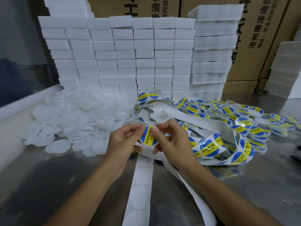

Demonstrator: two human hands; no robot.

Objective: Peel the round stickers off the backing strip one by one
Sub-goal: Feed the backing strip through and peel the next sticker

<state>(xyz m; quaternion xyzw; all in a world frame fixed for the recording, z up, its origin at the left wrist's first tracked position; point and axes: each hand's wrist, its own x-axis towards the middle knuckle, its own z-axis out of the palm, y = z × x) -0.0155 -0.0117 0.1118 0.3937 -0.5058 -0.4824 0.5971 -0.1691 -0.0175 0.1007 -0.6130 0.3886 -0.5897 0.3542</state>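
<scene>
While both hands are raised just above the worktop (48, 185), a round sticker (149, 135) is pinched between them at centre frame. Its left edge is held by the left hand (123, 142), thumb and fingers curled onto it; its right edge is pinched by the right hand (172, 141), thumb tip laid on the sticker face. So each grip is closed on the sticker, which sits between the two thumbs. Whether the sticker is fully off the backing strip (140, 185) cannot be told. Bare strip is draped from under the hands toward the camera. Unpeeled strip is looped to the right. White discs (68, 121) are heaped left, labelled discs (244, 118) right, foam blocks (123, 54) stacked behind.
</scene>
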